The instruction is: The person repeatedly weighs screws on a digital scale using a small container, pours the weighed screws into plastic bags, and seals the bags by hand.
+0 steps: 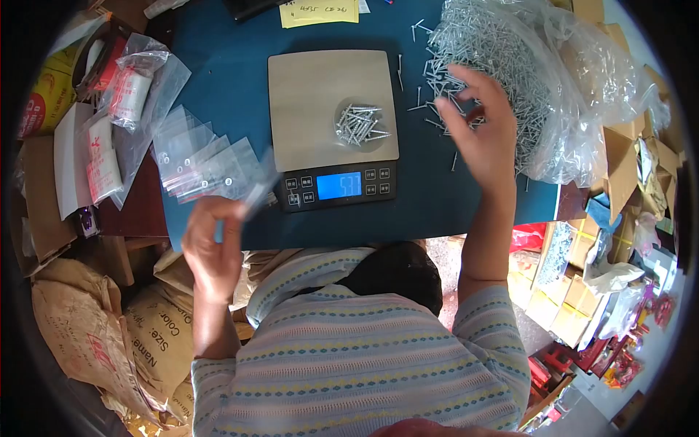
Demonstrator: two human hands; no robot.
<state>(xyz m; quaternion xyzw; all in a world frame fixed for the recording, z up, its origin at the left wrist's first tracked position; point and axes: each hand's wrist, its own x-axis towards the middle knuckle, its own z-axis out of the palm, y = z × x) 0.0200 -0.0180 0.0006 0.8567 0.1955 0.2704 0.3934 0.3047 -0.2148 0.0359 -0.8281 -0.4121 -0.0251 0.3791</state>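
Observation:
My left hand (211,244) pinches a small clear plastic bag (258,195), blurred by motion, at the scale's lower left corner. A digital scale (313,95) with a beige platform and a lit blue display sits in the middle. On its platform a small cluster of screws (358,125) lies within a round shallow dish. My right hand (484,124) is over the left edge of a large heap of silver screws (502,44), its thumb and fingers apart, with nothing visible between them. More small zip bags (211,164) lie overlapped left of the scale.
Loose screws (419,96) lie between scale and heap. A large clear plastic sheet (575,80) borders the heap at right. White rolls with red print (105,160) lie at the left, near a cardboard box. Yellow labels (320,13) are at the back.

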